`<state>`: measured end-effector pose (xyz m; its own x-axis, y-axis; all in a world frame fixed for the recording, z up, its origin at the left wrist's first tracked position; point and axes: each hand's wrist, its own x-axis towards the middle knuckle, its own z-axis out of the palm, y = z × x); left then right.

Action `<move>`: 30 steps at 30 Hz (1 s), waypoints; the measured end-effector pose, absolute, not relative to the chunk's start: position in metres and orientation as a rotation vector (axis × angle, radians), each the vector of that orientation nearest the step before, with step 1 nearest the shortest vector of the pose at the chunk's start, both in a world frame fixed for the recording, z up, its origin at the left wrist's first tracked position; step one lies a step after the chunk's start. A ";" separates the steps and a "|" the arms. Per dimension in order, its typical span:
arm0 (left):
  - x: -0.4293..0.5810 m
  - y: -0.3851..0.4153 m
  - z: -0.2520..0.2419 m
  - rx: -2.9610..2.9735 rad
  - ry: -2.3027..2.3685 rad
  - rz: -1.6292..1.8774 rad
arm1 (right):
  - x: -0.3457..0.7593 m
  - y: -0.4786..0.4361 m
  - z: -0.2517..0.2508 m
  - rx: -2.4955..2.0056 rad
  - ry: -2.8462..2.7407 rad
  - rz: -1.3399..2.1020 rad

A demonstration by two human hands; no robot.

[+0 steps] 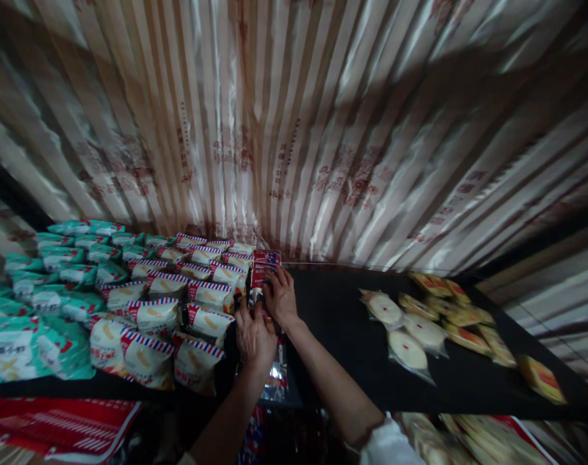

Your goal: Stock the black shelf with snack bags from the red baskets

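Side by side over the shelf, my left hand (pixel 255 336) and my right hand (pixel 281 300) are at a row of red snack packets. The fingers of my right hand curl over a shiny red packet (pixel 263 274) that stands near the back. My left hand bends in lower down, its fingertips at the near edge of the same red packet. My hands hide part of it. A silvery packet (pixel 276 378) shows at the shelf's front, below my wrists. Cream snack bags (pixel 209 323) with red-and-blue striped tops stand in rows just left of my left hand.
Green snack bags (pixel 56 310) fill the black shelf's (pixel 337 349) left end. To the right lie round, pale packs (pixel 410 332) and yellow packs (pixel 468 316). Striped plastic sheeting (pixel 294 129) hangs behind. A red basket (pixel 61 423) sits below at left.
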<state>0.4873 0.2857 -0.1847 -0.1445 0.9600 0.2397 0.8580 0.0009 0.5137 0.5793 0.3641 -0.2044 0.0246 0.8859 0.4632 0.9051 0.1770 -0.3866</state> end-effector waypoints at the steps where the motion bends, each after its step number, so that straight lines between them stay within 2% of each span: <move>1: 0.487 0.285 -0.186 1.960 2.085 0.841 | 0.579 0.368 -0.204 -1.678 -1.864 -0.037; 14: 0.484 0.287 -0.197 2.142 1.982 0.767 | 0.573 0.382 -0.207 -1.811 -1.983 0.090; 21: 0.479 0.281 -0.188 2.122 1.949 0.791 | 0.572 0.370 -0.195 -1.603 -1.872 0.055; 26: 0.459 0.253 -0.178 2.057 1.675 0.904 | 0.568 0.309 -0.167 -1.428 -1.596 0.191; 30: 0.428 0.186 -0.190 1.925 1.364 0.989 | 0.566 0.217 -0.163 -1.389 -1.498 0.423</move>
<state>0.4283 0.1858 -0.1905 0.2038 0.9491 0.2400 0.5233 -0.3129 0.7927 0.5661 0.2170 -0.1626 0.1688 0.8900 0.4236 0.5375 0.2771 -0.7964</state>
